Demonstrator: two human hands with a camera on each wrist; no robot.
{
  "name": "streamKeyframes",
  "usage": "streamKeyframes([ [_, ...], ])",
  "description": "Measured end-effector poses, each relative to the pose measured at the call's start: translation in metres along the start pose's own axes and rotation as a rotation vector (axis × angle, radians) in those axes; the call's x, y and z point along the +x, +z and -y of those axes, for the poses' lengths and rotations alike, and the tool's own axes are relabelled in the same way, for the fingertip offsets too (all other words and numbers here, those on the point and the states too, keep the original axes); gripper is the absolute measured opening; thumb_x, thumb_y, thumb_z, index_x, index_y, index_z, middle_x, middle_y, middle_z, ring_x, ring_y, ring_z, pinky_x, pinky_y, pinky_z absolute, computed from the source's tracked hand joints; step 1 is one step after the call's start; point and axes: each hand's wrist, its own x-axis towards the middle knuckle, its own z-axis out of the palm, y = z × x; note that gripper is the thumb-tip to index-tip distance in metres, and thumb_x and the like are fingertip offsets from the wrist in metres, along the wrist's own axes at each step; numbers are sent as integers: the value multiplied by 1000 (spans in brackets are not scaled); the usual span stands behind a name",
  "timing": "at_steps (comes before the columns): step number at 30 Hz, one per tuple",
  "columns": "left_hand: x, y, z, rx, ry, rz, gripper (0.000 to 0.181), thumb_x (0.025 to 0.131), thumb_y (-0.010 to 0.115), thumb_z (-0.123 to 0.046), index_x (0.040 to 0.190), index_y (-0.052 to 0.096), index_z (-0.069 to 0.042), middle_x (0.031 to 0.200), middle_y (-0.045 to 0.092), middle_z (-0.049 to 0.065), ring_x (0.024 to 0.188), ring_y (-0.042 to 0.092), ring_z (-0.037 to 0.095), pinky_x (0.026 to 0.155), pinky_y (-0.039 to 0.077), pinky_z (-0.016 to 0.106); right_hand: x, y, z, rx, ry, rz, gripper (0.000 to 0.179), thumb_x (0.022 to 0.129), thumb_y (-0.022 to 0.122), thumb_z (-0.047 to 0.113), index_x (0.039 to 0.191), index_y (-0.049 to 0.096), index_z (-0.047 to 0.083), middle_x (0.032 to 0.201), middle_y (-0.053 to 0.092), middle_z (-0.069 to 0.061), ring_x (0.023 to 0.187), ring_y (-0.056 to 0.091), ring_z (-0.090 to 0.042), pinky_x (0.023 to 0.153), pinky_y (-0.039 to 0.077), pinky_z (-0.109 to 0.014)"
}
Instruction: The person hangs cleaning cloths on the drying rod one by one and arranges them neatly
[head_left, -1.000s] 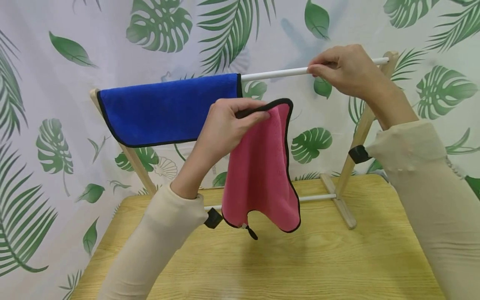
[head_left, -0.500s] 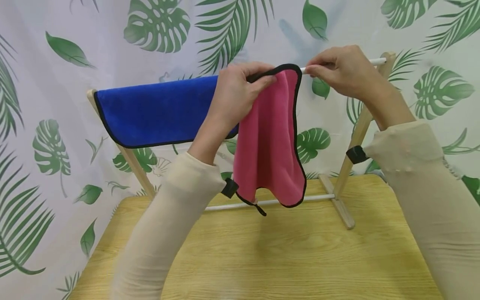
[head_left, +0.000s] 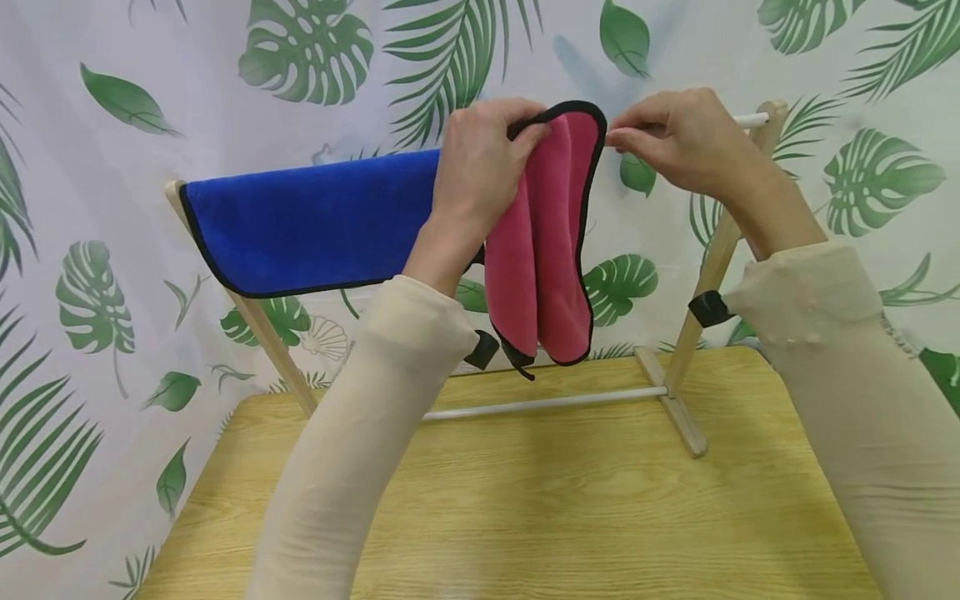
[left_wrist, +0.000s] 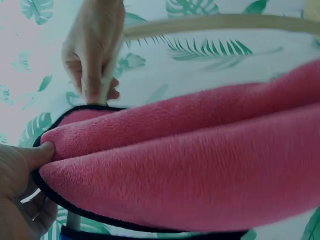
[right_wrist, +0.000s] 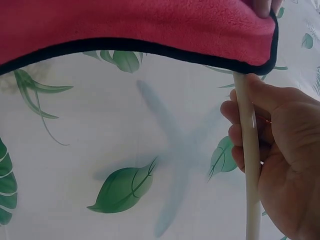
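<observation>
My left hand (head_left: 480,167) pinches the black-edged top of a pink towel (head_left: 561,242), thumb on the near side. The towel hangs in folds in front of the rack's white top rod (head_left: 750,122), its upper corner raised a little above the rod. To the right, my right hand (head_left: 693,142) grips that rod between thumb and fingers, just beside the towel's edge. In the right wrist view the rod (right_wrist: 248,160) runs through the curled fingers. A blue towel (head_left: 315,225) with black edging is draped over the rod's left part; my left hand covers its right end.
The drying rack has slanted wooden legs (head_left: 717,258) and a lower white bar (head_left: 547,405). It stands on a wood-grain table (head_left: 600,500). Behind it hangs a white sheet with green leaf prints (head_left: 307,50).
My left hand has lifted the pink towel up and slightly right, from below the rod to its height and a little above. The right hand keeps its grip on the rod.
</observation>
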Motion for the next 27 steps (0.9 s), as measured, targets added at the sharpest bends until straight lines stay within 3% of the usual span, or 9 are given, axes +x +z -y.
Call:
streamKeyframes([
  [6,3,2,6,63,-52,-8,23,103,67,-22,121,79,-13,115,76,2,102,69,11,84,51,18,1,2,3,2,33,24,23,103,66,13,113,75,-4,106,74,-20,86,61,-22,73,38,-7],
  [12,8,2,6,156,-116,52,21,102,68,-21,119,80,-18,114,77,-2,103,68,11,84,52,19,1,4,3,-4,27,19,21,102,67,13,112,76,-3,104,74,-18,83,58,-12,73,39,-8],
  [18,11,5,4,154,-165,73,20,102,68,-20,117,81,-20,110,77,-3,101,67,11,82,51,19,-2,4,1,-10,22,0,21,101,68,13,112,77,-3,104,74,-18,84,58,-5,75,39,-6],
  [23,13,7,3,165,-156,67,18,102,69,-19,113,83,-21,106,78,-4,100,66,12,81,49,20,-3,4,-1,-14,9,-40,20,100,69,11,110,77,-4,102,74,-18,83,56,3,76,39,-5],
  [27,15,7,3,178,-154,62,18,101,70,-20,113,83,-22,106,78,-4,100,67,12,81,49,21,-4,4,1,4,13,-55,22,100,69,12,113,76,-4,105,73,-19,91,62,-10,80,38,-5],
])
